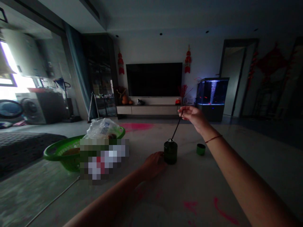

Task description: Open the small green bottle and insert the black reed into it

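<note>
A small dark green glass bottle [170,155] with a pale neck ring stands upright on the table. My left hand [154,164] holds it low on its left side, with the fingertips partly hidden at the glass. Above and to the right, my right hand [191,115] pinches the upper end of a thin dark stick [176,126]. The stick slants down to the left, and its lower end is at the bottle's mouth. A green cap [201,149] rests on the table to the right of the bottle, below my right forearm.
On the left is a green plastic basket [52,154] with a clear plastic bag [101,129] in it. A blurred-out patch [104,160] covers its front right, and a pale cord [54,200] runs from there. Reddish marks dot the table [165,201]. A television and a lit fish tank [211,91] are beyond.
</note>
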Motion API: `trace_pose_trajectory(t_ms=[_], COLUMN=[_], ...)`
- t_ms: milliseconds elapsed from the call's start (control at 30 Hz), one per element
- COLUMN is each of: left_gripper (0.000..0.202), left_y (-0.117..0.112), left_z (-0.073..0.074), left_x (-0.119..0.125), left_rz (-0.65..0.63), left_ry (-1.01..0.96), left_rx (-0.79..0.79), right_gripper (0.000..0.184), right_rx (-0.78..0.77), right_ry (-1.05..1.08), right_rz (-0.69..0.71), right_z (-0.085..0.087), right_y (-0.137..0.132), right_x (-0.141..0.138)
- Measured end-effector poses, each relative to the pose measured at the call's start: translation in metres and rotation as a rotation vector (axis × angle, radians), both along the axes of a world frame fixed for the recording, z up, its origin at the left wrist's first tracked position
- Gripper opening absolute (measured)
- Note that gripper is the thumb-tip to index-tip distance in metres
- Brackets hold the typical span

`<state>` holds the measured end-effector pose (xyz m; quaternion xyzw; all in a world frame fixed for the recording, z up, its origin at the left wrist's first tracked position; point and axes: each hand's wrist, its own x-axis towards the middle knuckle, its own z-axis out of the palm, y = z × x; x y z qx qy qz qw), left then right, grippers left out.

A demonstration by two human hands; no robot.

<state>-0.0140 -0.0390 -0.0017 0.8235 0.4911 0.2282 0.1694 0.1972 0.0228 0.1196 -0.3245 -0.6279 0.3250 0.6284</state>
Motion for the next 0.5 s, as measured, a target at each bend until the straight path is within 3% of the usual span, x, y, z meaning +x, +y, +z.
trace_pose_trajectory(t_ms=[233,400,500], left_gripper=[0.043,0.042,0.043], left_y=[0.002,0.004,0.004], left_z=[-0.003,-0.005,-0.004], left_x=[-0.002,-0.002,0.0], left_rz=[-0.013,-0.022,0.034], left_ry=[0.005,-0.008,-0.064], left_rx=[0.006,0.007,-0.008], right_gripper=[0.02,0.016,0.017], right_rx=[-0.153,-0.134,-0.119], right_ry=[-0.164,-0.354,-0.41], right_rz=[-0.022,0.127,0.219], right_z=[-0.001,0.001,0.003], right_y=[-0.003,-0.012,-0.018], right_x=[-0.002,-0.009,-0.013])
